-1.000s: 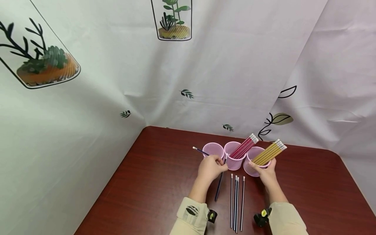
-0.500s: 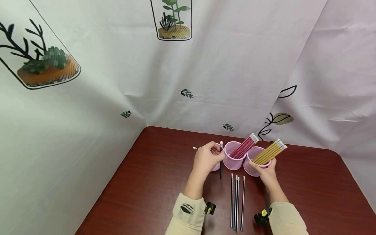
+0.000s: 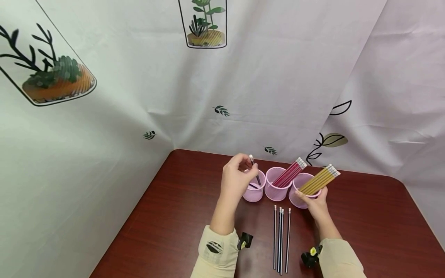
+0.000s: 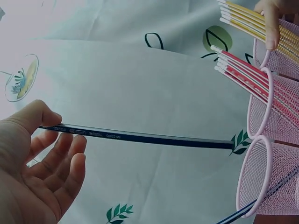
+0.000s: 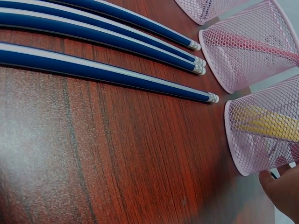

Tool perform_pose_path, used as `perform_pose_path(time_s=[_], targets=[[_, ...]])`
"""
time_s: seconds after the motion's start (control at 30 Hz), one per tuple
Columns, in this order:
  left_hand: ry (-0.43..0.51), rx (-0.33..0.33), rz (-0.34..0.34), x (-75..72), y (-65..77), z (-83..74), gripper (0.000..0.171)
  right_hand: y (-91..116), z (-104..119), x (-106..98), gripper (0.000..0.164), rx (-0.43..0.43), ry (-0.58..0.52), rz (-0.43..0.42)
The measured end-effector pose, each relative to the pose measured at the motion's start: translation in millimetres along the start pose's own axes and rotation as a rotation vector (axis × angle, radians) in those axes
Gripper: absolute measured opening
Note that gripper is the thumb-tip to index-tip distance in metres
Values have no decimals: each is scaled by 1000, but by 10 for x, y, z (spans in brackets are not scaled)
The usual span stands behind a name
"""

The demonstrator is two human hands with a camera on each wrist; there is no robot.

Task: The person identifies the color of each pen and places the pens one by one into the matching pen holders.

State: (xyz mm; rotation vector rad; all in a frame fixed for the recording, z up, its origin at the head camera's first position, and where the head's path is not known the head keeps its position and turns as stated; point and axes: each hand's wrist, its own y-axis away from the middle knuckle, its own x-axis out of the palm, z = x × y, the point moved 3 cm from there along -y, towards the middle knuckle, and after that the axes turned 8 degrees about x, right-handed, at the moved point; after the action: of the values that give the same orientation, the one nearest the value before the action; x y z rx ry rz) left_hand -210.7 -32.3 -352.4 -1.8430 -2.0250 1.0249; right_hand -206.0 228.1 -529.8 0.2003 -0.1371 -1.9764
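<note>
My left hand [image 3: 235,175] pinches a dark blue pencil [image 4: 154,139] near its eraser end between thumb and fingers. The pencil points down at the mouth of the left pink mesh cup [image 3: 253,196]; whether its tip is inside I cannot tell. Another blue pencil [image 4: 280,186] leans in that cup. At the right, my right hand [image 3: 317,204] holds the side of a pink mesh cup [image 5: 247,140] with several yellow pencils [image 3: 318,182] in it. Between these two stands a third pink cup [image 3: 275,194], where red pencils [image 3: 288,173] lean rightward.
Several blue striped pencils [image 5: 140,79] lie side by side on the brown wooden table [image 3: 167,216], erasers toward the cups. A pale printed cloth [image 3: 278,77] hangs behind the table and along its left side.
My left hand has moved up and left with the pencil, from in front of the cups to above the left cup. The right hand stays at its cup.
</note>
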Motion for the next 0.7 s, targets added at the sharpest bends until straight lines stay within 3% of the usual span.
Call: perform_pose_path(time_s=[0.2,0.5,0.7], targets=[[3,-4,-65,18,9,119,10,4,26,4,97,37,12,12],[-31,-111,-195,118,178,567,17,12,41,-3,95,68,26,13],[-49,-128,-194,218,303,778,16,3,44,-2,94,67,23,11]])
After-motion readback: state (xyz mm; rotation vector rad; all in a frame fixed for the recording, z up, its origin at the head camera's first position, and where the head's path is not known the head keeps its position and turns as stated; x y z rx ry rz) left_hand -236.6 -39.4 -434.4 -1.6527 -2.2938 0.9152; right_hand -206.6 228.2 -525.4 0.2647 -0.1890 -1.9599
